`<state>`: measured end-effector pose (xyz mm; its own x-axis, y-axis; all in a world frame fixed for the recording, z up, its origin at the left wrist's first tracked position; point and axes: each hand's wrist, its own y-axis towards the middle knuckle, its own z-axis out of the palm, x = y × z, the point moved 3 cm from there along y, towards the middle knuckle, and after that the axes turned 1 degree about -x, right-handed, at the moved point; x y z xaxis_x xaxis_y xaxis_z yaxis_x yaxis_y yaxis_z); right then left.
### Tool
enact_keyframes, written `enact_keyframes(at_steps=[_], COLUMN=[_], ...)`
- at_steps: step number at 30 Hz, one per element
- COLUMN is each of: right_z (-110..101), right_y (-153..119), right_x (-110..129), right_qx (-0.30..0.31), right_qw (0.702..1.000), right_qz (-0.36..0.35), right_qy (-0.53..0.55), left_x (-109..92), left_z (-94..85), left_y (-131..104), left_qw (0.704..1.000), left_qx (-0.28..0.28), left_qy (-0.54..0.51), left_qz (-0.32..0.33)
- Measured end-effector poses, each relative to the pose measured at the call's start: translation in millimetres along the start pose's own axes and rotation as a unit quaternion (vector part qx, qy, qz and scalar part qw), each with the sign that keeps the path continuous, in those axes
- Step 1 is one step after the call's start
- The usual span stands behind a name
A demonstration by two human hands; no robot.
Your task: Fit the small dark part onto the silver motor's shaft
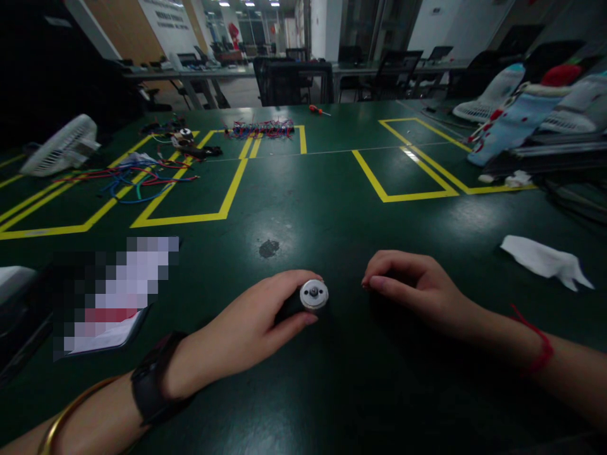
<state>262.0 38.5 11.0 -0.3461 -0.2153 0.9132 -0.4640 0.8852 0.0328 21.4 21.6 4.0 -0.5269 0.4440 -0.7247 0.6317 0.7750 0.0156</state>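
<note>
My left hand (265, 313) is wrapped round a small round metal piece that looks like a DC motor (313, 294), its silver end face turned up. A small shaft or screw sits in the middle of that face, with a dark hole on each side. The motor's lower part is hidden by shadow and my fingers. To the right, my right hand (417, 284) hovers or rests near the table, thumb and fingertips pinched together. Whatever lies between those fingertips is too small to make out. The two hands are apart.
Yellow tape marks the green table (294, 208). A phone-like slab (118, 303) lies left, a white tissue (545, 259) right. Loose wires (142, 180), a wired row of parts (260, 129), a screwdriver (318, 110) and a white fan (64, 146) are farther back.
</note>
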Motion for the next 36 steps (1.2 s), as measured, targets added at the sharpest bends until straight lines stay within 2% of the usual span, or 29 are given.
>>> enact_keyframes(at_steps=[36], right_z=[0.1], right_y=[1.2], right_x=[1.7], right_qx=[0.001], right_qw=[0.999], right_qz=[-0.019], right_qy=[-0.029], left_x=[-0.2], left_z=[1.0], left_y=[0.2], left_qw=[1.0], left_qx=[-0.002], left_qy=[0.003], left_qz=[-0.003])
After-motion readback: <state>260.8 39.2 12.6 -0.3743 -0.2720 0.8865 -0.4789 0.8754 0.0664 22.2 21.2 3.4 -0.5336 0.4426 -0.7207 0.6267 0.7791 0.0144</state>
